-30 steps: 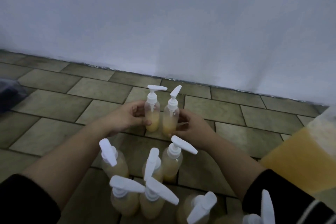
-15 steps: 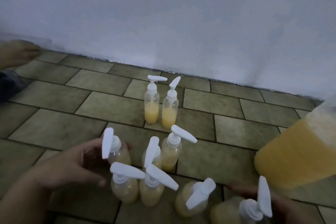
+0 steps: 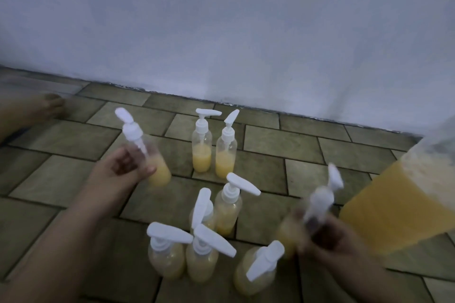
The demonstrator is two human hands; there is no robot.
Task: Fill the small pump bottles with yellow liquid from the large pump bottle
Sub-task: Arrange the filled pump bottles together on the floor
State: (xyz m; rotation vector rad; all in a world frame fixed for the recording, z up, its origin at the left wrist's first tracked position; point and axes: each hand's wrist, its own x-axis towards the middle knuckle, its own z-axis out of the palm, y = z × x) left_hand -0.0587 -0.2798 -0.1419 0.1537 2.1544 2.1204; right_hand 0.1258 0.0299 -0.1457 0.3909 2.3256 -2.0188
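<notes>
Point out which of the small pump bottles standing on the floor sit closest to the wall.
The pair standing side by side beyond the cluster, untouched by either hand. They are clear above a low yellow fill, and nothing stands between them and the wall.

The large pump bottle (image 3: 403, 204) at three o'clock is cut off by the right edge; its top and pump are out of view. The small bottle (image 3: 317, 206) in the right hand (image 3: 330, 246) at five o'clock is smeared by motion blur, its outline uncertain. The left hand (image 3: 123, 170) and its bottle (image 3: 155, 167) are softly blurred. A bare foot (image 3: 32, 110) at nine o'clock is cropped by the left edge.
</notes>
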